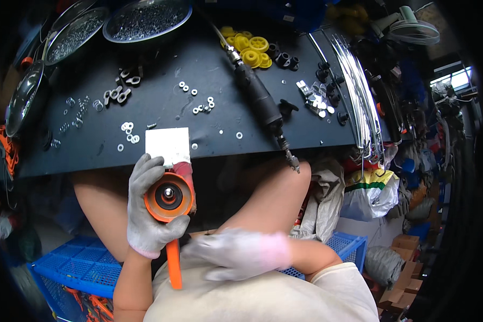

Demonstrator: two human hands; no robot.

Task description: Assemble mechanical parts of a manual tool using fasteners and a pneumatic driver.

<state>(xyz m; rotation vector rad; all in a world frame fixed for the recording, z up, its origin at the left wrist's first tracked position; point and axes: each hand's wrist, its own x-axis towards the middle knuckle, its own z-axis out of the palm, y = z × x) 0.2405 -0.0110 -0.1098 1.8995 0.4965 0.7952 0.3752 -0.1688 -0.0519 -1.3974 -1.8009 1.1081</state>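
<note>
Two gloved hands show below the bench edge, and I go L to R. Far L on the bench: dark round trays of small metal bits, then loose washers and links scattered on the black top. A white card sits at the near edge, just above the L hand.

L hand is wrapped shut on an orange round tool, disc face up toward me w/ a dark metal hub at centre. Its orange handle runs straight down toward my body, so the long axis is near-vertical in the frame, disc end toward the bench, handle end toward my chest. A reddish piece sits just behind the disc's top R rim; can't tell what it is.

R hand lies just R of that handle, low against my front, fingers spread flat & pointing L. It holds nothing I can see. It's the nearer hand to the handle; fingertips look very near it, contact unclear.

Further R on the bench: a long black air tool w/ hose lies diagonally, tip past the edge, yellow wheels behind it, chrome strips at far R.
</note>
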